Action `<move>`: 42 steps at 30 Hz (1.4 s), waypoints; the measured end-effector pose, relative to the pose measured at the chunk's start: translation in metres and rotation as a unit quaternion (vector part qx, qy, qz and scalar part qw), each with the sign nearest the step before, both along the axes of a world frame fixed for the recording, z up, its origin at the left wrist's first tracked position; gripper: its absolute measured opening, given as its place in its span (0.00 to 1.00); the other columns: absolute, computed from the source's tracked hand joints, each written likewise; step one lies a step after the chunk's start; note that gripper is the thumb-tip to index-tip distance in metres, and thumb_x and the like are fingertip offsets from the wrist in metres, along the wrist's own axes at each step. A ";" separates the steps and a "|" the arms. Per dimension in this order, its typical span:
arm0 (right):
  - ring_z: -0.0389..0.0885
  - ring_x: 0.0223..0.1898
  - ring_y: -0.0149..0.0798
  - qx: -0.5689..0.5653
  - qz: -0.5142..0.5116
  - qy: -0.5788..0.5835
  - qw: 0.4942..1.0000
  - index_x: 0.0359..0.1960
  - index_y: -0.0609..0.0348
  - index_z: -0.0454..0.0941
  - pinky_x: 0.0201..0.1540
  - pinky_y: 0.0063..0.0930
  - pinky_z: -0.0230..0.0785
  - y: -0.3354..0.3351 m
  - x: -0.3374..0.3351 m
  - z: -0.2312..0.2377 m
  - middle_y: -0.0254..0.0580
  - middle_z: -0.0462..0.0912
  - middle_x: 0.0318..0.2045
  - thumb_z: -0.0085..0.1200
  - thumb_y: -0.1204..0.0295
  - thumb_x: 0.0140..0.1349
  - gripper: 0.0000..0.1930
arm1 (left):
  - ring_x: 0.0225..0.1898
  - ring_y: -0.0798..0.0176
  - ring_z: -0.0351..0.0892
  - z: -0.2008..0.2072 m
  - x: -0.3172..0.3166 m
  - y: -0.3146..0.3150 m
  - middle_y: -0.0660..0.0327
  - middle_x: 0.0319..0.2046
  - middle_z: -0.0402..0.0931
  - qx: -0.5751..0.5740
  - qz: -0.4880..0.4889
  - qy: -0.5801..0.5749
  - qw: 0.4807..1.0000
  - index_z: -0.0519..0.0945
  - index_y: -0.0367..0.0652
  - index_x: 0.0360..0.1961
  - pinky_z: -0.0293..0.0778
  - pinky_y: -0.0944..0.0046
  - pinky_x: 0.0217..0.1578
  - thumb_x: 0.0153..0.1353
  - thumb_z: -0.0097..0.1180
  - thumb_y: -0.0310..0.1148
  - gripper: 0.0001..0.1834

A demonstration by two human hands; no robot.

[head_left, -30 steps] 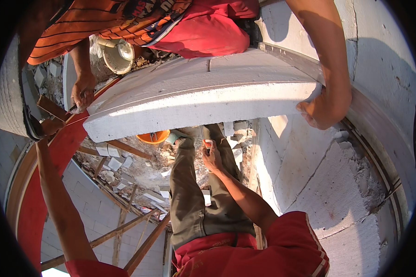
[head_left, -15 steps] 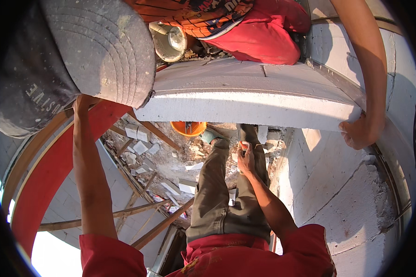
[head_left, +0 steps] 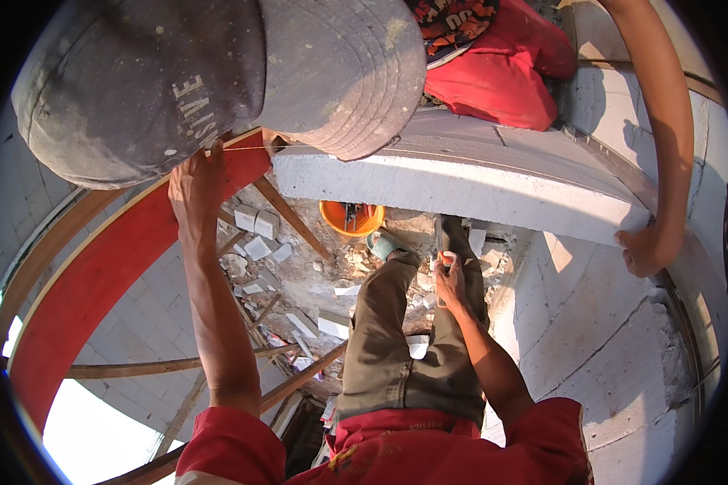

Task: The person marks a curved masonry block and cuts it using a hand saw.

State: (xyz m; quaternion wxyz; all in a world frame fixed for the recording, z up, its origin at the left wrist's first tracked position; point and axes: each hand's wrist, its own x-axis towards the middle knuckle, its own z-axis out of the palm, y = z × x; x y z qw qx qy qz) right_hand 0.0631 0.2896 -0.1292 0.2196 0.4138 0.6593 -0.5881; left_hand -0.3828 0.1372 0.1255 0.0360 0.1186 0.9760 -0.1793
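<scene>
Your left hand (head_left: 194, 179) is at the upper left of the frame, beside the string (head_left: 247, 148) and red board (head_left: 125, 259); whether it grips cannot be told. Your right hand (head_left: 450, 283), right of centre, is clamped around an orange-red object (head_left: 445, 261), below the white block (head_left: 461, 191).

1 orange bucket (head_left: 353, 231) on rubble-strewn floor (head_left: 307, 275), tools (head_left: 351, 213) inside. Broken pale blocks (head_left: 266, 225) left of bucket. Wooden props (head_left: 293, 220) slanting, grey block wall (head_left: 141, 315) beyond. Co-worker's grey cap (head_left: 218, 73), pale-specked, upper left; red trousers (head_left: 497, 73) right of it.
</scene>
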 end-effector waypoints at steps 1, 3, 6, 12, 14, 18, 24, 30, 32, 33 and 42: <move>0.79 0.41 0.46 -0.022 -0.019 -0.038 0.999 0.49 0.61 0.64 0.41 0.36 0.71 0.000 0.008 -0.010 0.50 0.75 0.39 0.50 0.69 0.64 0.16 | 0.42 0.47 0.81 0.002 0.022 0.016 0.47 0.38 0.81 0.041 0.040 -0.050 0.997 0.78 0.33 0.46 0.74 0.55 0.44 0.63 0.51 0.43 0.22; 0.79 0.36 0.40 -0.126 -0.128 -0.061 0.982 0.50 0.58 0.65 0.36 0.33 0.72 -0.009 0.013 -0.015 0.46 0.76 0.38 0.52 0.70 0.63 0.16 | 0.42 0.49 0.81 0.008 0.067 0.027 0.45 0.39 0.80 0.098 0.067 -0.137 0.983 0.78 0.33 0.47 0.74 0.55 0.44 0.63 0.52 0.39 0.20; 0.77 0.30 0.34 -0.254 -0.216 -0.082 0.939 0.53 0.50 0.63 0.28 0.26 0.69 -0.019 0.010 -0.007 0.41 0.75 0.37 0.54 0.73 0.62 0.19 | 0.42 0.45 0.80 -0.001 0.149 0.040 0.44 0.39 0.80 0.170 0.148 -0.344 0.911 0.79 0.34 0.46 0.74 0.54 0.44 0.61 0.55 0.39 0.19; 0.77 0.35 0.33 -0.313 -0.318 -0.034 0.894 0.53 0.51 0.63 0.33 0.29 0.73 -0.038 0.019 -0.016 0.40 0.72 0.40 0.60 0.75 0.58 0.24 | 0.52 0.43 0.74 -0.101 0.295 0.020 0.40 0.48 0.75 0.205 0.153 -0.568 0.782 0.71 0.34 0.55 0.69 0.52 0.53 0.55 0.59 0.45 0.32; 0.77 0.36 0.32 -0.258 -0.271 -0.120 0.920 0.52 0.53 0.63 0.35 0.29 0.74 -0.054 -0.013 0.006 0.39 0.72 0.40 0.59 0.75 0.59 0.22 | 0.55 0.44 0.73 -0.127 0.325 -0.004 0.41 0.50 0.74 0.230 0.210 -0.567 0.763 0.67 0.33 0.59 0.68 0.54 0.55 0.54 0.61 0.43 0.36; 0.77 0.36 0.32 -0.278 -0.265 0.039 0.922 0.51 0.58 0.65 0.38 0.29 0.75 -0.048 0.019 -0.027 0.42 0.73 0.43 0.61 0.71 0.59 0.22 | 0.56 0.46 0.72 -0.164 0.372 0.003 0.41 0.52 0.73 0.271 0.204 -0.563 0.754 0.64 0.33 0.62 0.68 0.55 0.55 0.53 0.61 0.41 0.38; 0.71 0.40 0.27 -0.182 -0.145 -0.068 0.970 0.48 0.58 0.66 0.42 0.25 0.67 -0.064 0.007 -0.005 0.34 0.71 0.39 0.65 0.59 0.55 0.26 | 0.50 0.47 0.78 -0.175 0.389 -0.016 0.43 0.45 0.77 0.316 0.276 -0.593 0.688 0.65 0.35 0.61 0.72 0.53 0.49 0.52 0.61 0.39 0.36; 0.73 0.39 0.31 -0.064 0.029 -0.026 0.997 0.50 0.57 0.70 0.41 0.28 0.67 -0.065 0.019 -0.010 0.38 0.75 0.38 0.65 0.53 0.53 0.29 | 0.47 0.43 0.78 -0.192 0.413 -0.029 0.44 0.43 0.78 0.353 0.210 -0.532 0.741 0.70 0.40 0.54 0.74 0.51 0.45 0.51 0.58 0.34 0.27; 0.72 0.45 0.34 -0.114 0.059 -0.075 0.989 0.54 0.56 0.67 0.47 0.29 0.66 -0.060 0.025 -0.012 0.41 0.73 0.45 0.63 0.50 0.54 0.32 | 0.48 0.43 0.77 -0.202 0.420 -0.037 0.44 0.43 0.78 0.360 0.204 -0.531 0.740 0.71 0.41 0.53 0.74 0.51 0.46 0.50 0.57 0.33 0.27; 0.71 0.48 0.36 -0.144 0.074 -0.100 0.982 0.55 0.55 0.66 0.50 0.30 0.65 -0.062 0.025 -0.008 0.43 0.72 0.48 0.62 0.48 0.54 0.34 | 0.44 0.41 0.78 -0.206 0.420 -0.043 0.45 0.40 0.79 0.420 0.188 -0.507 0.729 0.72 0.43 0.52 0.75 0.49 0.42 0.50 0.57 0.33 0.25; 0.78 0.38 0.33 -0.070 0.013 -0.037 0.997 0.52 0.59 0.69 0.42 0.31 0.71 -0.056 0.056 -0.034 0.42 0.80 0.37 0.60 0.54 0.58 0.27 | 0.45 0.41 0.77 -0.233 0.426 -0.048 0.41 0.43 0.76 0.372 0.165 -0.496 0.767 0.70 0.35 0.54 0.74 0.51 0.44 0.53 0.57 0.34 0.26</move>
